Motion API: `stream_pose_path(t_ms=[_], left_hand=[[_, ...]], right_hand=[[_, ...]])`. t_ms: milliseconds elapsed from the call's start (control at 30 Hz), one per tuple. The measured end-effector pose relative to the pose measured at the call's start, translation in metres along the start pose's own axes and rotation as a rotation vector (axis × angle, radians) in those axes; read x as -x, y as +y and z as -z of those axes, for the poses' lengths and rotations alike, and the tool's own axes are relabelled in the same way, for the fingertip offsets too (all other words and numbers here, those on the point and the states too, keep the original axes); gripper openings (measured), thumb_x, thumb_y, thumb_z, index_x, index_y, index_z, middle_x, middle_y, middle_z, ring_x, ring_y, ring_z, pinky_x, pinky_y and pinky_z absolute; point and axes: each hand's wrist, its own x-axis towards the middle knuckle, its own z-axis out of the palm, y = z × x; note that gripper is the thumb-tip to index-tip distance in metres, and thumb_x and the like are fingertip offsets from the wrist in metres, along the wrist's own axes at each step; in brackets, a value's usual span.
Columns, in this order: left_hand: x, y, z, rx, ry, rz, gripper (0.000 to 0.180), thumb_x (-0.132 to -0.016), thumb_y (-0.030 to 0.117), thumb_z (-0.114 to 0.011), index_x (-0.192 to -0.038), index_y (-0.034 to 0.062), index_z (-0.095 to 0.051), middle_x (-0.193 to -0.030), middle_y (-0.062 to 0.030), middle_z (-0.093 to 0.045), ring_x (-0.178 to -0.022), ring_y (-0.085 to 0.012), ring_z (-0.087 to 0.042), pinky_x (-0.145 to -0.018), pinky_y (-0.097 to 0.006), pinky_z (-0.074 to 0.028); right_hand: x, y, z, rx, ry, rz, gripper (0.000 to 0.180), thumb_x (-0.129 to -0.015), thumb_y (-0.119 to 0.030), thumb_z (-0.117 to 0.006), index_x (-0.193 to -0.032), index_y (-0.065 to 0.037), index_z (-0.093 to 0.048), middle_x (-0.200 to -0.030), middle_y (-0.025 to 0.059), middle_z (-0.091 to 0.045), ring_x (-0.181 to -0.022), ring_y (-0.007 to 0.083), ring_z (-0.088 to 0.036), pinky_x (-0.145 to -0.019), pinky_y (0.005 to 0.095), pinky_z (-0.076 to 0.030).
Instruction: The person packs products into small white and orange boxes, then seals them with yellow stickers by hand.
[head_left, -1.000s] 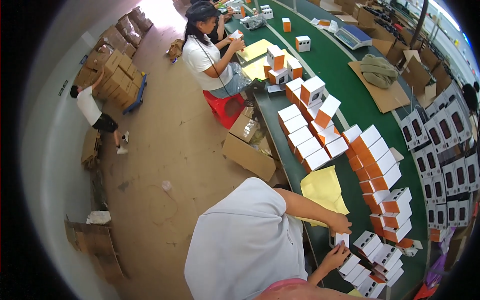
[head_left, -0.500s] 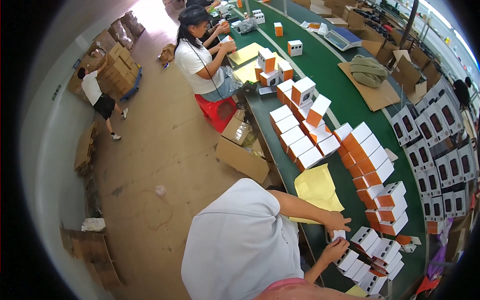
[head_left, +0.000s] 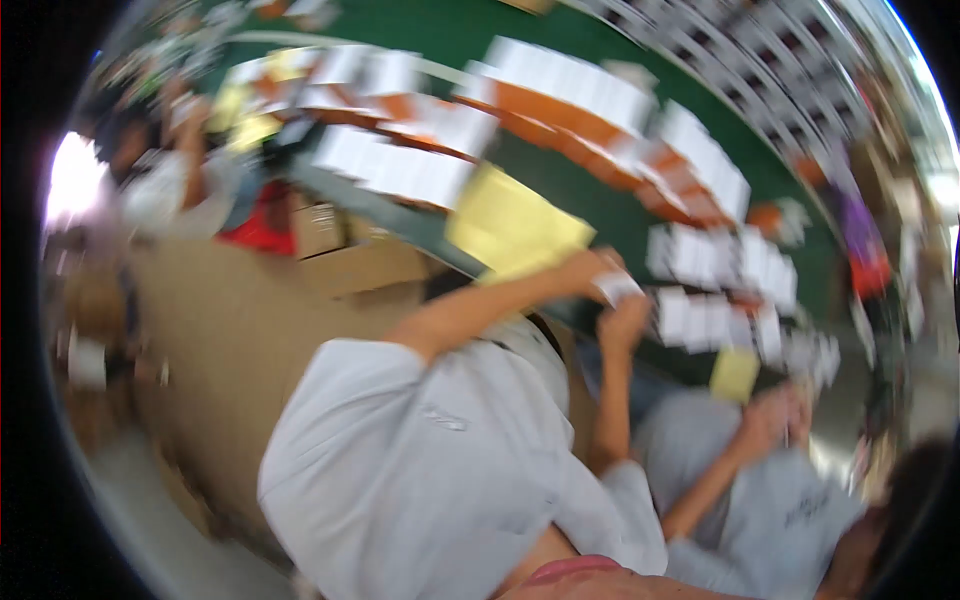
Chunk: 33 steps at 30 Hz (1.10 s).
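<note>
My left hand (head_left: 592, 268) and my right hand (head_left: 626, 318) meet at the table's near edge, fingers closed around a small white piece (head_left: 618, 288). Motion blur hides what kind of thing it is. Sheets of yellow paper (head_left: 510, 222) lie just left of my left hand. To the right of my hands stand rows of small white boxes with dark prints (head_left: 690, 318). Beyond them runs a long row of white-and-orange boxes (head_left: 570, 95).
A co-worker in a grey shirt (head_left: 745, 490) sits close on my right, hands raised near a yellow sheet (head_left: 735, 374). More white boxes (head_left: 395, 168) stand left along the green table (head_left: 530, 165). An open carton (head_left: 360, 265) and a red stool (head_left: 265, 222) are at left.
The view has swung to the right and blurred, bringing the co-worker on my right into sight. My hands still hold the white piece together, now nearer the table's edge.
</note>
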Motion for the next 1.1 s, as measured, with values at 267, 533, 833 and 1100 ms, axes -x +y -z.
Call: stream_pose_path(t_ms=[267,533,833,1100], left_hand=[[-0.009,0.042,0.037,-0.185,-0.267,0.122,0.062,-0.07,0.032,-0.075,-0.128,0.0207,-0.054,-0.124,-0.0038,-0.051,-0.089,-0.0265,-0.065,-0.072,-0.039,-0.054],[-0.011,0.055,0.038,-0.143,-0.331,0.193,0.063,-0.07,0.029,-0.077,-0.129,0.0213,-0.055,-0.122,-0.003,-0.052,-0.092,-0.0268,-0.063,-0.075,-0.037,-0.054],[-0.01,0.052,0.045,-0.111,-0.297,0.187,0.063,-0.069,0.028,-0.077,-0.128,0.02,-0.055,-0.12,-0.003,-0.052,-0.091,-0.0271,-0.063,-0.075,-0.037,-0.053],[-0.011,0.052,0.042,-0.104,-0.29,0.203,0.062,-0.069,0.027,-0.078,-0.127,0.0193,-0.056,-0.12,-0.0031,-0.052,-0.092,-0.027,-0.063,-0.075,-0.038,-0.053]], right_hand=[[0.003,-0.025,0.032,-0.289,0.15,-0.266,0.009,-0.085,0.004,-0.049,-0.093,0.002,-0.047,-0.095,0.0223,-0.048,-0.089,0.0402,-0.049,-0.08,0.0451,-0.041],[-0.012,-0.013,0.04,-0.38,0.064,-0.478,0.004,-0.086,-0.002,-0.055,-0.088,0.001,-0.054,-0.098,0.0183,-0.05,-0.088,0.0339,-0.054,-0.077,0.0394,-0.046],[-0.028,-0.021,0.037,-0.364,0.026,-0.432,0.004,-0.083,-0.002,-0.058,-0.085,0.001,-0.056,-0.098,0.0155,-0.051,-0.079,0.0293,-0.058,-0.066,0.0347,-0.05],[-0.026,-0.015,0.026,-0.31,0.069,-0.438,0.006,-0.082,-0.004,-0.059,-0.086,0.0,-0.057,-0.098,0.0158,-0.051,-0.081,0.0307,-0.056,-0.069,0.0368,-0.049]])
